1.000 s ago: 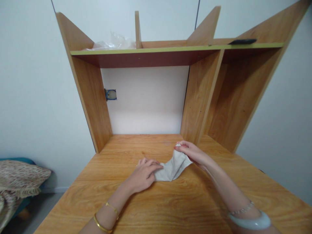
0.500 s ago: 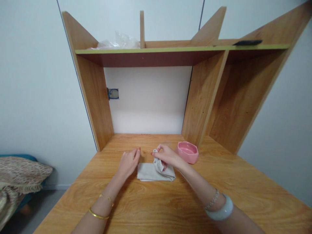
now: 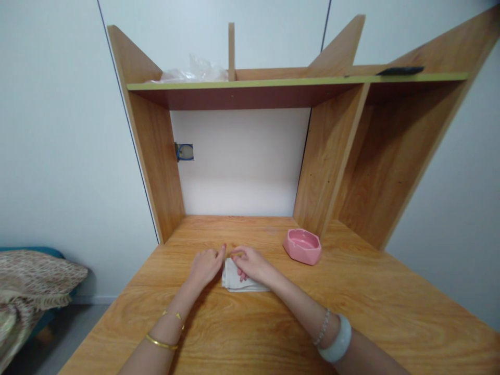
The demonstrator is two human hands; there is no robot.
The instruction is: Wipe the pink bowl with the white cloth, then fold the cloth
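Observation:
A light grey cloth (image 3: pixel 250 285) lies folded in a flat stack on the wooden desk, partly covered by my right hand. My right hand (image 3: pixel 253 263) reaches across it from the right, thumb and forefinger closed at the cloth's upper left edge, the other fingers curled over its top. My left hand (image 3: pixel 206 265) rests on the desk just beyond the cloth's left edge. Its fingers are curled in, the thumb side points away from me, and nothing shows in its grasp.
A pink angular bowl (image 3: pixel 302 246) stands on the desk (image 3: pixel 250 333), right of the cloth. Wooden shelving (image 3: pixel 265 83) rises behind, with a clear plastic bag (image 3: pixel 193 72) and a dark flat object (image 3: pixel 402 70) on top. A patterned blanket (image 3: pixel 35 276) lies at far left.
My right hand has moved left and down, bringing the lifted part of the cloth down onto the stack. The left hand stays nearly in place. The whole view has shifted slightly.

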